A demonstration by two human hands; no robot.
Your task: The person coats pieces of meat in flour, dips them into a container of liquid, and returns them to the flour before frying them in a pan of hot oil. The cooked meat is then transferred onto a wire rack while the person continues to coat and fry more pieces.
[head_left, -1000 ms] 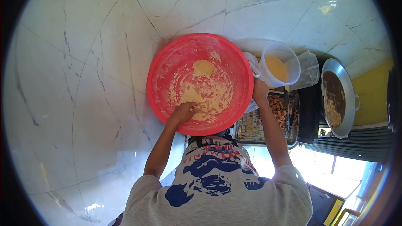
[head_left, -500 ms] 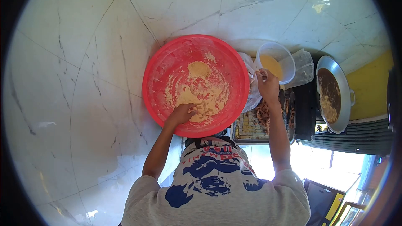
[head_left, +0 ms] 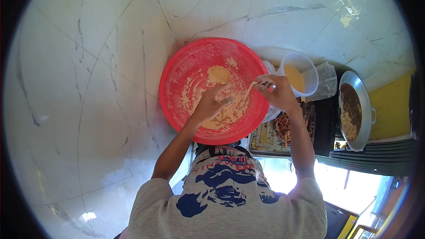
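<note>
On my feed, the right hand (head_left: 282, 95) had come over the bowl (head_left: 165, 93), pinching a pale strip (head_left: 249, 89); the left hand (head_left: 210, 107) had risen off the flour (head_left: 218, 74), fingers loosely open, leaving both above the bowl.

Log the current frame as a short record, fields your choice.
left hand: open, fingers spread, over the basin
right hand: pinching a thin pale strip over the basin's right side
red basin: pale flour-like powder, spread and clumped inside
plastic tub: yellow liquid, right of basin
wire rack: browned pieces on its right part
metal pan: far right, dark liquid, pale patch in it
</note>
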